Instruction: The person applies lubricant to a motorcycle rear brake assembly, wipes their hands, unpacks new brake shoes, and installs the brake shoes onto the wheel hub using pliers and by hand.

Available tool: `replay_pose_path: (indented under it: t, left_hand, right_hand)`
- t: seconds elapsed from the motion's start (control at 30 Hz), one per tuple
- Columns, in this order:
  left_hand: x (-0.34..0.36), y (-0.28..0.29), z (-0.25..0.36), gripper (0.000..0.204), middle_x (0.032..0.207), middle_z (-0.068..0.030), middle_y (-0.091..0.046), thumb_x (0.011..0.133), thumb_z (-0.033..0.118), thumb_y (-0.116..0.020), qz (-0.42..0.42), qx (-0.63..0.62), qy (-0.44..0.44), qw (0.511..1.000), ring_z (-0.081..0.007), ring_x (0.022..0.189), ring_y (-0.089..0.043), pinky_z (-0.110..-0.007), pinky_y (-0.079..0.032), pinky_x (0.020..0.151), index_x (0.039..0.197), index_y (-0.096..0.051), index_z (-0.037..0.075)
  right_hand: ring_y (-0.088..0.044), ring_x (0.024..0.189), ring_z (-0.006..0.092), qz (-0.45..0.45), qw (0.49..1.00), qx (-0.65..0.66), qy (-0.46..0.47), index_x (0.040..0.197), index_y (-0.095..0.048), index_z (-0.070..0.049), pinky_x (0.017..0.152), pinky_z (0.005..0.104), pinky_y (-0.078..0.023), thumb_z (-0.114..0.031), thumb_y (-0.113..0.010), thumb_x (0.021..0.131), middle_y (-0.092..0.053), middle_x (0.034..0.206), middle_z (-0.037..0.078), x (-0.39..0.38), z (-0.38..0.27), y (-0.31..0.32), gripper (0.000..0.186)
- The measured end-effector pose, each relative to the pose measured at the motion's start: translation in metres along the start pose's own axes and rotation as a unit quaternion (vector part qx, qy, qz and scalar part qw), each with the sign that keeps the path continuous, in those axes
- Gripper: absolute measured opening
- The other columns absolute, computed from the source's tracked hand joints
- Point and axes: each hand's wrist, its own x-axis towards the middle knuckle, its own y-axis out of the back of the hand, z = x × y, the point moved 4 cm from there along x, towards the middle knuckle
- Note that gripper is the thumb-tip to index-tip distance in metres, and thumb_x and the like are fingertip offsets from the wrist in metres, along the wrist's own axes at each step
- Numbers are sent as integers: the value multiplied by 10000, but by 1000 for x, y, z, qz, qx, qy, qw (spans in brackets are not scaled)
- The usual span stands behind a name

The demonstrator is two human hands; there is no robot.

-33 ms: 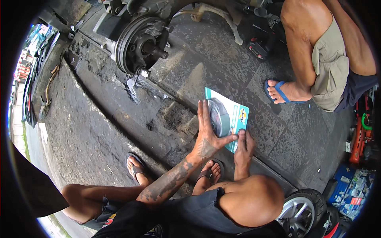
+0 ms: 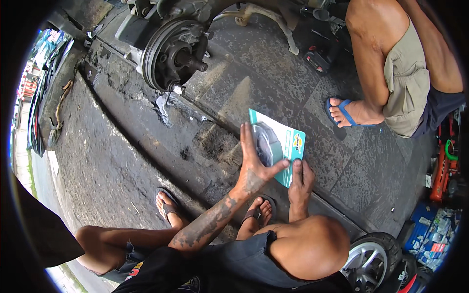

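My left hand (image 2: pixel 255 167) wraps along the left side of a teal and white blister package (image 2: pixel 284 128), its fingers extended against the clear bubble and its thumb across the lower part. Inside the bubble is a round, dark part (image 2: pixel 264 144), hard to make out through the plastic. My right hand (image 2: pixel 301 181) grips the package's lower right corner, thumb on the front. Beyond the package, at the upper middle, a greasy wheel hub assembly (image 2: pixel 171 58) with a protruding spindle hangs above the pavement.
A co-worker's bare leg (image 2: pixel 371 53) and sandaled foot (image 2: pixel 349 111) are at right, beside a cordless tool (image 2: pixel 316 61). A wheel (image 2: pixel 364 259), a blue container (image 2: pixel 419 227) and red equipment (image 2: pixel 440 176) line the lower right. A grooved step (image 2: pixel 122 132) crosses the pavement.
The package and my left hand have shifted slightly left, toward the hub side. My right hand stays at the lower corner.
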Motion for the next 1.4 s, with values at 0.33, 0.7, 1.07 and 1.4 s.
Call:
replay_pose_path:
  t: [0.33,0.7,1.07,1.4]
  left_hand:
    - [-16,-7,-14,916,1453,-232,-218,774,421,-571,-96,-302,145,937,-321,1352,-229,-398,-182,1097,1451,-109,12]
    - [-34,-9,-44,514,1029,-82,-626,833,444,-561,-20,-581,340,739,-192,914,-613,-335,-469,854,1140,-545,32]
    - [-30,-29,-43,1033,1408,-250,-280,731,620,-604,-219,-302,406,834,-366,1356,-197,-434,-225,1074,1469,-115,87]
    - [-36,-44,-12,926,1320,-181,-406,744,541,-622,-212,-234,343,885,-317,1224,-397,-388,-276,1047,1457,-206,121]
  right_hand:
    - [-395,677,56,36,969,210,-126,888,-575,25,592,232,-347,-280,-448,975,-480,731,-26,-7,28,-10,341]
    - [-563,801,102,82,923,328,-186,1005,-600,51,709,241,-447,-282,-525,942,-618,902,68,0,67,2,347]
    - [-550,1019,259,-105,976,-147,-119,1257,-476,4,906,342,-417,-175,-593,869,-582,1093,151,13,50,69,443]
    - [-391,1270,341,-140,918,-322,185,1262,-441,45,1065,415,-303,65,-522,708,-452,1294,252,22,12,12,560]
